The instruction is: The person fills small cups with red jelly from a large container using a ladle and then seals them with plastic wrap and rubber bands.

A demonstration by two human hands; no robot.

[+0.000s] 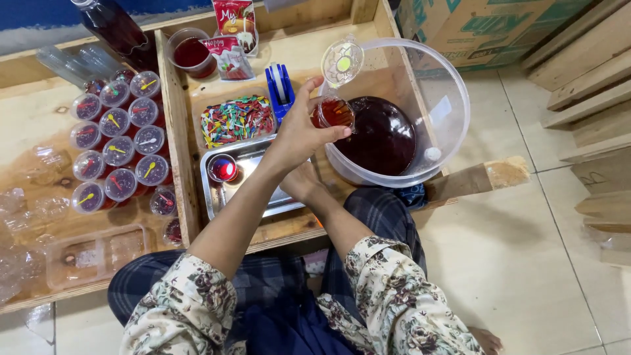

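My left hand (299, 131) holds a small clear cup (333, 112) of dark red liquid at the rim of a big clear plastic tub (453, 98). The cup's hinged round lid (342, 62) stands open above it. Dark red liquid (384, 135) fills the bottom of the tub. My right hand (303, 184) lies under my left forearm, between the tub and a steel tray (250, 154). Its fingers are hidden. In the tray stands one small filled cup (223, 168).
Several sealed cups with little spoons on top (118, 131) sit on the wooden board at left. A container of coloured spoons (236, 118), a blue tape dispenser (280, 85), a dark bottle (118, 26) and sachets (233, 39) lie beyond. Cardboard box (486, 26) and planks (591, 79) stand at right.
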